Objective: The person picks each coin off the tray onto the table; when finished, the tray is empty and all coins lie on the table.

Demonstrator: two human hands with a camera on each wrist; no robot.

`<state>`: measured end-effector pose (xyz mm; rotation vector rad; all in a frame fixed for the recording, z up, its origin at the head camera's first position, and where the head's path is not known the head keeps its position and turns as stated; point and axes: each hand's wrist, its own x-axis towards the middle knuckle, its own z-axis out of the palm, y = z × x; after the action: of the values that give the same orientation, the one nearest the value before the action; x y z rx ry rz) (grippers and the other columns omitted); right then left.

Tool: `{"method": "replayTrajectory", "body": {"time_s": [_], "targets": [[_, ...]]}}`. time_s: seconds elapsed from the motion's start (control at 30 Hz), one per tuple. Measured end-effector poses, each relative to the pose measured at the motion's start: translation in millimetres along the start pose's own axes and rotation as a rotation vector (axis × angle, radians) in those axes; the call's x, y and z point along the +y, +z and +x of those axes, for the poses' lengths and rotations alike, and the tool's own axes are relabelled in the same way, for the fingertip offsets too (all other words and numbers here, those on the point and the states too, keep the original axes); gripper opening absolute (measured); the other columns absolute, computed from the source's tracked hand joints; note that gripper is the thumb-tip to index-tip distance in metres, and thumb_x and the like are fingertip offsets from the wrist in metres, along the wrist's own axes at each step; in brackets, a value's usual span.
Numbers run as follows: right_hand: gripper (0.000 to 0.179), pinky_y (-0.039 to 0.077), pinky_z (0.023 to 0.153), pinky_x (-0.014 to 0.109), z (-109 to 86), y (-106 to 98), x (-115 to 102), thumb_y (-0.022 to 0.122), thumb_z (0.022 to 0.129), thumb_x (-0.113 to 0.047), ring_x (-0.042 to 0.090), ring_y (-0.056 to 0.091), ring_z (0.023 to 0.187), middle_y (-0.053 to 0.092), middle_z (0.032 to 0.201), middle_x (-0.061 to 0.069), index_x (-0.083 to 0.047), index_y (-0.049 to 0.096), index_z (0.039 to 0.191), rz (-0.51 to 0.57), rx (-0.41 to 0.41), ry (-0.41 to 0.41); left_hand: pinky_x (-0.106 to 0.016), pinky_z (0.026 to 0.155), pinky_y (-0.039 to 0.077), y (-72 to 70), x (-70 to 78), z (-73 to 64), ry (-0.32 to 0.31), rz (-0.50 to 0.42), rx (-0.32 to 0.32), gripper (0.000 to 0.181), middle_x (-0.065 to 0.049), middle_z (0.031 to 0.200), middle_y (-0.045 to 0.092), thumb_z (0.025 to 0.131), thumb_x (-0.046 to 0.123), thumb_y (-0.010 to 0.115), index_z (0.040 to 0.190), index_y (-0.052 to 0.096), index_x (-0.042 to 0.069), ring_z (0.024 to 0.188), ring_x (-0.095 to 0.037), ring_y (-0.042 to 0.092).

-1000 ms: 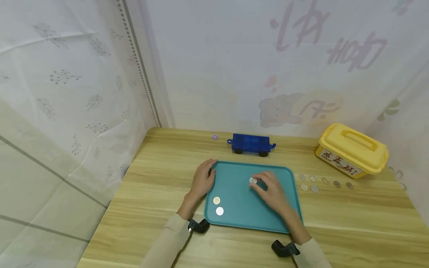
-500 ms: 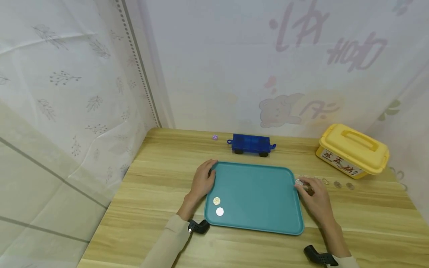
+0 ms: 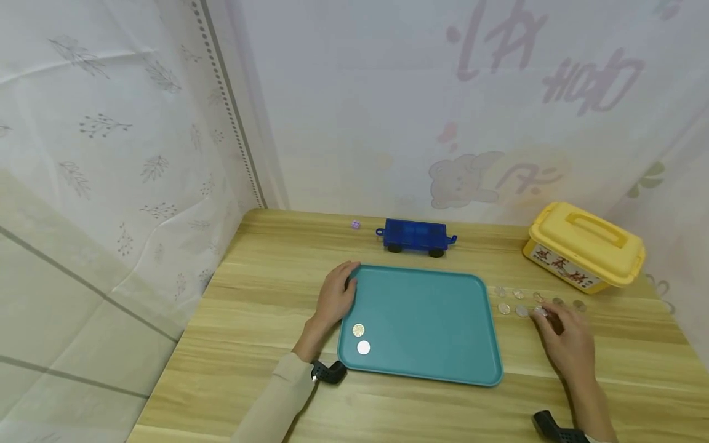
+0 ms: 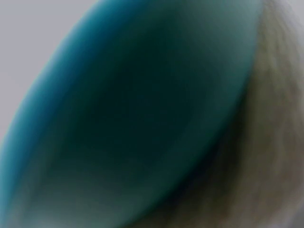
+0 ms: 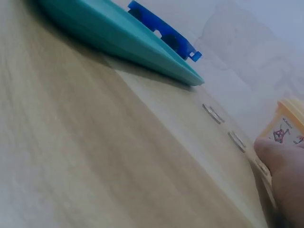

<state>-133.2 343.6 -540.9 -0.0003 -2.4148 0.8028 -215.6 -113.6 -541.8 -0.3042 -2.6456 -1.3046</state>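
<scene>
My left hand (image 3: 335, 295) grips the left edge of a teal tray (image 3: 426, 271) near its far corner, with the thumb over the rim. Two coins, one goldish (image 3: 358, 330) and one bright silver (image 3: 363, 347), lie in the tray's near left part. To the right of the tray, my right hand (image 3: 570, 344) pinches a silver coin (image 3: 540, 311) between thumb and fingertips, low over the table. Several coins (image 3: 521, 311) lie there in two rows beside it; the fingers partly cover some. The left wrist view is mostly the blurred tray.
A blue toy wagon (image 3: 415, 235) with dark wheels stands behind the tray. Left of it lies a small purple piece (image 3: 356, 225). At the back right is a yellow lidded box (image 3: 584, 243) with a handle. Printed cloth (image 3: 354, 123) hangs behind the wooden table (image 3: 249, 320).
My right hand has carried the coin from above the tray rightward, past its edge, to the front row of coins. My left hand stays at the tray.
</scene>
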Motion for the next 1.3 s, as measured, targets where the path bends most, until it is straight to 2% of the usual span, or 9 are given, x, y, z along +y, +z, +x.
{"method": "replayTrajectory", "body": {"time_s": [0.07, 0.13, 0.27, 0.6, 0.7, 0.83, 0.93, 1.13, 1.3], "targets": [[0.027, 0.036, 0.080, 0.035, -0.1, -0.3, 1.4, 0.079, 0.079, 0.001, 0.029, 0.052, 0.092, 0.067, 0.098, 0.025, 0.006, 0.071, 0.105, -0.024, -0.007, -0.005, -0.052, 0.119, 0.035, 0.5, -0.3, 0.2, 0.004, 0.001, 0.000, 0.039, -0.016, 0.144, 0.056, 0.099, 0.007, 0.054, 0.138, 0.059, 0.006, 0.139, -0.034, 0.046], [0.025, 0.038, 0.083, 0.044, -0.8, -0.3, 1.8, 0.077, 0.081, -0.001, 0.039, 0.053, 0.095, 0.066, 0.099, 0.028, 0.007, 0.071, 0.104, -0.037, -0.022, 0.005, -0.051, 0.119, 0.035, 0.8, -0.5, 0.5, 0.006, 0.004, -0.001, 0.039, -0.016, 0.143, 0.056, 0.099, 0.007, 0.054, 0.138, 0.059, 0.006, 0.139, -0.034, 0.047], [0.024, 0.038, 0.089, 0.059, -1.5, 1.1, 2.6, 0.075, 0.085, -0.004, 0.047, 0.052, 0.100, 0.064, 0.101, 0.030, 0.008, 0.071, 0.105, -0.045, -0.036, 0.021, -0.051, 0.119, 0.035, -0.1, 0.2, 0.3, 0.007, 0.004, 0.000, 0.039, -0.015, 0.143, 0.056, 0.099, 0.007, 0.054, 0.138, 0.059, 0.006, 0.139, -0.033, 0.047], [0.023, 0.037, 0.089, 0.061, -1.6, 2.2, 2.7, 0.076, 0.082, -0.002, 0.050, 0.051, 0.098, 0.063, 0.097, 0.031, 0.010, 0.071, 0.101, -0.032, -0.015, 0.015, -0.053, 0.118, 0.035, -1.4, 1.7, -0.3, 0.001, 0.012, -0.003, 0.039, -0.015, 0.144, 0.055, 0.099, 0.007, 0.054, 0.138, 0.059, 0.007, 0.140, -0.034, 0.046], [0.023, 0.038, 0.090, 0.045, -1.9, 2.1, 2.2, 0.077, 0.081, -0.001, 0.039, 0.051, 0.098, 0.063, 0.099, 0.028, 0.009, 0.071, 0.101, -0.017, 0.000, 0.039, -0.054, 0.118, 0.035, -1.2, 1.5, -0.7, 0.009, 0.011, 0.003, 0.039, -0.016, 0.144, 0.055, 0.099, 0.007, 0.054, 0.138, 0.059, 0.006, 0.139, -0.035, 0.046], [0.025, 0.030, 0.085, 0.017, -2.3, 2.0, 0.8, 0.079, 0.077, 0.004, 0.003, 0.045, 0.097, 0.064, 0.098, 0.022, 0.008, 0.072, 0.101, 0.044, 0.040, 0.069, -0.055, 0.117, 0.036, -0.8, 1.7, -1.1, 0.022, 0.006, 0.011, 0.039, -0.017, 0.143, 0.056, 0.098, 0.007, 0.055, 0.137, 0.059, 0.005, 0.138, -0.036, 0.047], [0.027, 0.026, 0.083, 0.011, -1.6, 2.2, -3.2, 0.079, 0.077, 0.007, -0.013, 0.036, 0.098, 0.062, 0.095, 0.020, 0.009, 0.072, 0.102, 0.092, 0.058, 0.057, -0.054, 0.117, 0.036, -0.8, 2.1, -1.2, 0.026, 0.003, 0.010, 0.039, -0.017, 0.143, 0.056, 0.098, 0.007, 0.055, 0.137, 0.059, 0.004, 0.138, -0.036, 0.047], [0.031, 0.027, 0.088, 0.014, 2.0, 6.3, -18.9, 0.076, 0.074, 0.012, -0.011, 0.038, 0.100, 0.060, 0.093, 0.023, 0.011, 0.071, 0.104, 0.186, 0.040, -0.025, -0.052, 0.119, 0.035, -0.4, 0.8, -0.2, 0.010, 0.004, 0.001, 0.039, -0.016, 0.144, 0.056, 0.099, 0.007, 0.054, 0.138, 0.058, 0.006, 0.139, -0.034, 0.046], [0.028, 0.028, 0.093, 0.012, 1.9, 14.3, -36.6, 0.077, 0.076, 0.010, -0.007, 0.040, 0.105, 0.060, 0.094, 0.019, 0.008, 0.071, 0.103, 0.207, -0.005, -0.057, -0.049, 0.120, 0.034, -0.3, -0.6, 0.3, -0.007, 0.008, -0.010, 0.040, -0.015, 0.145, 0.055, 0.099, 0.008, 0.054, 0.139, 0.058, 0.007, 0.140, -0.032, 0.046]]}}
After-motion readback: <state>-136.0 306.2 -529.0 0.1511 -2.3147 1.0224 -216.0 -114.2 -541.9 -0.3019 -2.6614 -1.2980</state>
